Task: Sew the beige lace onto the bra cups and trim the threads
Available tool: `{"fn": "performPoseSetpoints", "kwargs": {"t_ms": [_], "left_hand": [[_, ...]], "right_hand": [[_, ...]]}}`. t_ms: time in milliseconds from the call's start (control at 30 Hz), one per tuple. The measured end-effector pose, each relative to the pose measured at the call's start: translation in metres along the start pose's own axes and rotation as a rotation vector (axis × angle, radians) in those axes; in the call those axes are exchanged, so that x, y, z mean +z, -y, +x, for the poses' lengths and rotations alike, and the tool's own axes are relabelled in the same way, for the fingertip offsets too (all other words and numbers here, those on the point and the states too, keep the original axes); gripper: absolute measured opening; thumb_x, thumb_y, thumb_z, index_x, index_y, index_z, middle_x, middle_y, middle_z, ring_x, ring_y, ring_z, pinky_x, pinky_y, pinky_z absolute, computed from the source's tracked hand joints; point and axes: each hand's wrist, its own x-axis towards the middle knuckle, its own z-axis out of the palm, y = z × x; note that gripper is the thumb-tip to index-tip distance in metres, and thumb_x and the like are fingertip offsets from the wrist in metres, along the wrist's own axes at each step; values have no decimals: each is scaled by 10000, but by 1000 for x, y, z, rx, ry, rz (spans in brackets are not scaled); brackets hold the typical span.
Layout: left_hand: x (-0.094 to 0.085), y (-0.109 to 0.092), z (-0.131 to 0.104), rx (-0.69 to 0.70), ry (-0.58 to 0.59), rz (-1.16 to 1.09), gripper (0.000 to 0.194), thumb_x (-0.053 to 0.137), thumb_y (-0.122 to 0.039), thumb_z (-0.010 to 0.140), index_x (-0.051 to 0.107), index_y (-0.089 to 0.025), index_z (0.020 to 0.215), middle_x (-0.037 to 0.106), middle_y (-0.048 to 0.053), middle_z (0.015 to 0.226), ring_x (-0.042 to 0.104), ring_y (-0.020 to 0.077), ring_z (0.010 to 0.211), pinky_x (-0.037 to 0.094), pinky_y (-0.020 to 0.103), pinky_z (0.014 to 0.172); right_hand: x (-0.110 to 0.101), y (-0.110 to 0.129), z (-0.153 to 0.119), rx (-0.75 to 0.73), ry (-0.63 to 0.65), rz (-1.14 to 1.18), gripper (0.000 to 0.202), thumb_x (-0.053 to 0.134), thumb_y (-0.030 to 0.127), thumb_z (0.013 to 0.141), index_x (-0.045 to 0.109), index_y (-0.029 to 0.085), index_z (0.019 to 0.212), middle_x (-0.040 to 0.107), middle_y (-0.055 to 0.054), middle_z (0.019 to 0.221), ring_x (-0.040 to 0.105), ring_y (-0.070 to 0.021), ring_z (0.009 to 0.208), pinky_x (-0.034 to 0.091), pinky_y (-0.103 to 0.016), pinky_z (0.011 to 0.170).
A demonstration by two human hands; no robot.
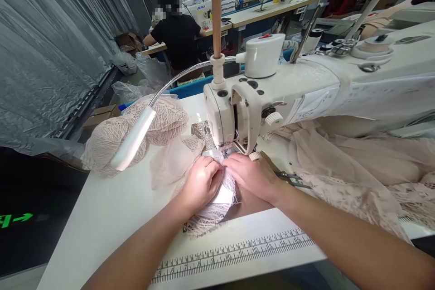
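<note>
A piece of pale pink lace fabric [209,218] lies under the head of a white sewing machine [220,113]. My left hand [203,180] is closed on the lace just in front of the needle area, thumb and fingers pinched together. Right beside it, my right hand [249,173] presses its closed fingertips on the same fabric, close to the presser foot. A white patch shows on the cloth between my hands. The needle tip and the exact stitching spot are hidden by my fingers and the machine head.
Bundled lace [163,120] sits at the table's left, under a bendable lamp [134,138]. More sheer fabric [340,158] is heaped on the right. A printed ruler [231,253] runs along the front edge. A person in a black top [178,41] sits beyond the machine.
</note>
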Motion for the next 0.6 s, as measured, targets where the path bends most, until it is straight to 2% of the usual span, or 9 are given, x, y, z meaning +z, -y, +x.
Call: {"fn": "performPoseSetpoints", "kwargs": {"t_ms": [100, 267, 467, 600], "left_hand": [[0, 0, -1, 4, -7, -11, 120, 475, -217, 897, 586, -179, 873, 580, 66, 821, 521, 191, 819, 463, 333, 732], [0, -1, 0, -16, -4, 35, 149, 492, -218, 888, 600, -180, 983, 562, 73, 827, 528, 202, 820, 476, 343, 715], [2, 4, 3, 16, -44, 83, 189, 460, -198, 908, 607, -163, 795, 561, 62, 745, 512, 187, 766, 472, 317, 675], [3, 5, 3, 40, -40, 76, 194, 443, -189, 913, 589, -150, 791, 578, 69, 759, 505, 183, 760, 468, 314, 672]], "right_hand": [[0, 0, -1, -29, -27, 16, 251, 437, 170, 887, 666, 194, 787, 653, -6, 768, 546, -99, 611, 306, -230, 535], [-1, -4, -2, -17, -46, 66, 250, 446, 192, 889, 674, 198, 787, 636, -8, 726, 533, -108, 614, 319, -230, 558], [-5, -6, -1, -48, -29, 129, 323, 412, 214, 916, 685, 196, 745, 627, -17, 696, 525, -115, 622, 338, -232, 577], [-7, -6, -1, -71, -16, 153, 367, 389, 207, 926, 669, 183, 689, 609, -16, 665, 501, -107, 596, 341, -231, 580]]}}
